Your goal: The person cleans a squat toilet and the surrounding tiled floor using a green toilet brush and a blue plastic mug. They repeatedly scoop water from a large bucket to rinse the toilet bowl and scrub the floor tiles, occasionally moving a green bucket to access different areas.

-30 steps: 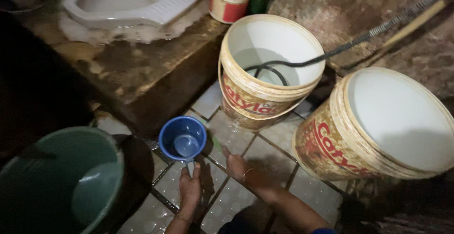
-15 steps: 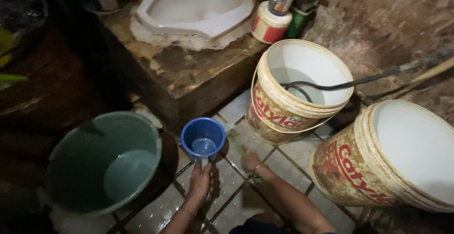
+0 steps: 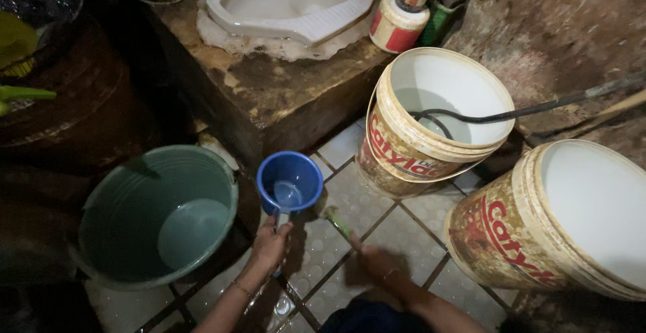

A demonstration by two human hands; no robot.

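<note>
Gripping the blue dipper (image 3: 290, 182) by its handle, left hand (image 3: 269, 244) keeps it level so water stays in, near the tiled floor (image 3: 404, 229) edge below the concrete step (image 3: 282, 97); right hand (image 3: 378, 263) clenches a green brush (image 3: 336, 222), bristles down to the tiles.

Two white paint buckets (image 3: 441, 121) (image 3: 572, 218) stand beyond the right hand's (image 3: 377, 262) grip; one green bucket (image 3: 158, 215) beside the left hand (image 3: 269, 242), which holds one blue dipper (image 3: 289, 183). One brush (image 3: 336, 222), one squat pan (image 3: 293, 0).

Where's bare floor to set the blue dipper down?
Bare tile lies between the right hand, the near white bucket and the hose bucket. It is crowded around the left hand, blue dipper and green bucket.
</note>
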